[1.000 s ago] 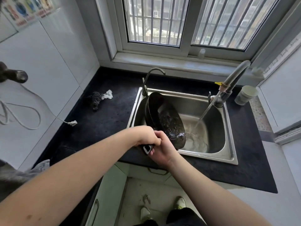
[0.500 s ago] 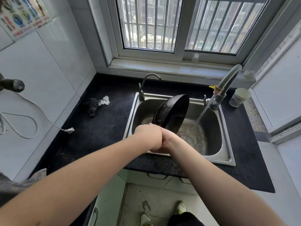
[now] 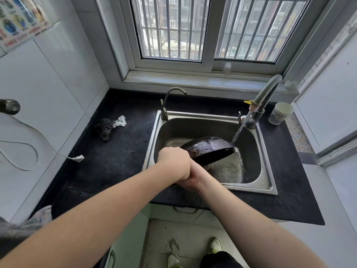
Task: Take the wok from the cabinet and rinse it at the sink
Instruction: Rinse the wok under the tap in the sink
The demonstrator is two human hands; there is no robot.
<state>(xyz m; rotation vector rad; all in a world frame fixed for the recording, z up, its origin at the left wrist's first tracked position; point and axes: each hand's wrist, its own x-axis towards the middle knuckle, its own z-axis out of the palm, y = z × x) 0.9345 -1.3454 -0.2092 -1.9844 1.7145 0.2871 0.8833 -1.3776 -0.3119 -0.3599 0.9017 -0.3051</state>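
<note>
A black wok (image 3: pixel 207 149) hangs tilted over the steel sink (image 3: pixel 268 188), its wet underside turned up and its mouth facing down toward the basin. Both hands hold its handle at the sink's front edge, and the handle itself is hidden under them. My left hand (image 3: pixel 174 162) is on top, gripping it. My right hand (image 3: pixel 190 179) grips from beneath, mostly covered by the left. Water streams from the tall faucet (image 3: pixel 265 93) at the sink's back right onto the wok's far rim and spills into the basin.
A small second tap (image 3: pixel 170 99) rises at the sink's back left. A scrubber with a white rag (image 3: pixel 108 126) lies on the black counter (image 3: pixel 116 157). A paper cup (image 3: pixel 280 113) stands at the right. A white cable plug (image 3: pixel 78 158) rests on the left. Cabinet doors are below.
The wok has turned over from standing on edge with its inside toward the stream to lying tilted, bottom up, lower in the sink. Both hands stayed together on the handle.
</note>
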